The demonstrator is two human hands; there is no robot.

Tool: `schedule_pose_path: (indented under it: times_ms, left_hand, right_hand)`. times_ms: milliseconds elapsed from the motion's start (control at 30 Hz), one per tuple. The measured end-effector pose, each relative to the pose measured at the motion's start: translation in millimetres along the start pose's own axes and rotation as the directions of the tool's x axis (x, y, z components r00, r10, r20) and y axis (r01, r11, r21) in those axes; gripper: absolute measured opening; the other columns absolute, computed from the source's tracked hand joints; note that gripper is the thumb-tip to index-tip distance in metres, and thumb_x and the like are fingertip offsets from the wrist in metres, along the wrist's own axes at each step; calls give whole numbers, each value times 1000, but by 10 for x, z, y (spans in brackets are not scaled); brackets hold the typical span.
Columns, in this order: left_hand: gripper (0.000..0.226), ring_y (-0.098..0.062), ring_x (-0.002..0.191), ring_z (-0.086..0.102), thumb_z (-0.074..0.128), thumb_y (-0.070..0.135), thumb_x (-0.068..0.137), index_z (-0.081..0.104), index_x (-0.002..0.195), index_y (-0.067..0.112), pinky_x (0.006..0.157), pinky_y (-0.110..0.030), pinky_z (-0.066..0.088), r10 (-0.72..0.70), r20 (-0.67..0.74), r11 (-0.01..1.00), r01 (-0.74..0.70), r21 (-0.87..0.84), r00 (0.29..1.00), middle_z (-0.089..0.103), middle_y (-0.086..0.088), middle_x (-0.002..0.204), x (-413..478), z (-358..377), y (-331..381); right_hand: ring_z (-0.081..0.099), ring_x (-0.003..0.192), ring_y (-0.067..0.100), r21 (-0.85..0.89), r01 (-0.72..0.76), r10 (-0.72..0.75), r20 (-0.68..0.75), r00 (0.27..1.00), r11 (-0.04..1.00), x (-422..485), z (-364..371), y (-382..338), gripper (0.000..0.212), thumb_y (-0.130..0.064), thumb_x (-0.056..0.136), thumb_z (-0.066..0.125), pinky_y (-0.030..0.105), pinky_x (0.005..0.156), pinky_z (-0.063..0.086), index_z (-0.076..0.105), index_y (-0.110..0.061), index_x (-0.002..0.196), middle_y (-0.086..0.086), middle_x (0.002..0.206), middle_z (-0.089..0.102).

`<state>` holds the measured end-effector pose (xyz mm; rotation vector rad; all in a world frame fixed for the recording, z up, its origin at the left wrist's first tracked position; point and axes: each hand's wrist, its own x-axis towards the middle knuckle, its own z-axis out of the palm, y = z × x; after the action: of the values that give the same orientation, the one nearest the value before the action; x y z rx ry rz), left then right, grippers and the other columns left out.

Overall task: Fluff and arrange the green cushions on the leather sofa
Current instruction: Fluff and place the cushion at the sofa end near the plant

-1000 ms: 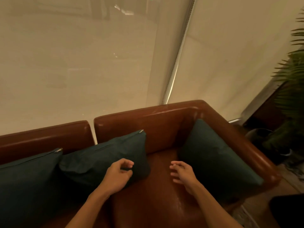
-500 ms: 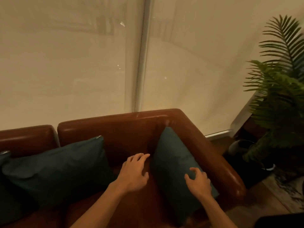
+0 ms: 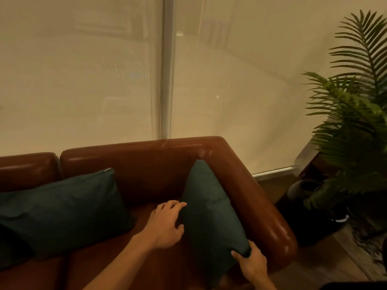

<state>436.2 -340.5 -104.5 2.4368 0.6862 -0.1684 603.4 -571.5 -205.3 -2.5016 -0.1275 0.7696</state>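
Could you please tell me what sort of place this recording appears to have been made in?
Probably a living room or lounge: a brown leather sofa, a green cushion propped against its arm, stands before drawn roller blinds, and a potted palm stands beside it.

Glossy leather, matt cloth

The brown sofa (image 3: 159, 162) is smooth, shiny leather; both green cushions (image 3: 211, 214) are matt woven cloth; the blind (image 3: 73, 80), upper left, is matt fabric.
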Motion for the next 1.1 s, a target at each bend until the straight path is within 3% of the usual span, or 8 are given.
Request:
schedule_pose_path:
  times_ms: [133,367,567,833,900,967,1033,1100]
  left_hand:
    - [72,-23,148,16,57,35,92,19,153,33,120,-47,21,-9,44,1000,8,23,999,20,5,160,-44,38,-31]
    - [80,-25,149,13,61,39,89,14,154,34,120,-48,19,31,29,999,-32,36,999,13,5,162,-27,-144,-88]
    - [100,-25,150,9,68,56,78,5,154,36,120,-48,17,95,-67,994,-91,62,993,3,8,164,85,-340,-241]
    - [137,-20,149,-15,79,70,54,-11,152,40,120,-55,-1,228,-111,973,-222,68,967,-18,13,163,277,-652,-202]
    - [136,-19,150,-11,81,70,50,-3,153,40,120,-56,-3,274,-77,962,-271,40,959,-6,13,164,304,-780,-161]
    - [123,-20,147,20,82,69,47,19,149,41,120,-56,13,320,-86,945,-324,-46,944,28,12,156,312,-901,-133]
    - [97,-9,118,53,83,68,45,44,129,39,105,-45,42,341,-184,920,-367,-136,922,55,16,126,309,-992,-129]
    - [71,-3,93,60,83,64,49,55,108,35,86,-37,51,339,-283,906,-392,-159,897,63,17,101,296,-1023,-154]
  right_hand:
    - [60,113,22,25,17,-16,-51,999,1000,-30,35,-119,42,-36,81,75,31,100,45,65,-26,120,-2,114,70]
    - [67,100,24,-17,267,-265,-186,946,964,-67,64,-665,39,-35,87,68,34,89,51,65,-25,125,2,106,74]
    - [66,77,13,-151,567,-587,-221,779,809,-221,-156,-1355,4,-31,86,68,34,71,52,69,-31,90,-12,77,69]
    - [64,77,0,-205,813,-834,-39,550,545,-701,-575,-2106,9,-23,83,72,14,70,46,71,-30,89,-20,80,69]
    - [65,81,0,-178,840,-856,-22,516,512,-797,-657,-2217,12,-22,84,71,17,75,50,71,-30,93,-20,83,69]
    - [65,85,0,-134,854,-863,-17,505,503,-853,-725,-2288,16,-18,85,70,21,80,53,71,-29,96,-19,86,70]
    - [66,87,1,-83,872,-876,-40,482,483,-892,-767,-2356,18,-15,85,69,23,82,55,72,-27,98,-18,88,71]
    - [66,88,1,-45,890,-890,-73,451,454,-915,-759,-2426,19,-12,85,69,24,82,56,72,-27,97,-19,88,70]
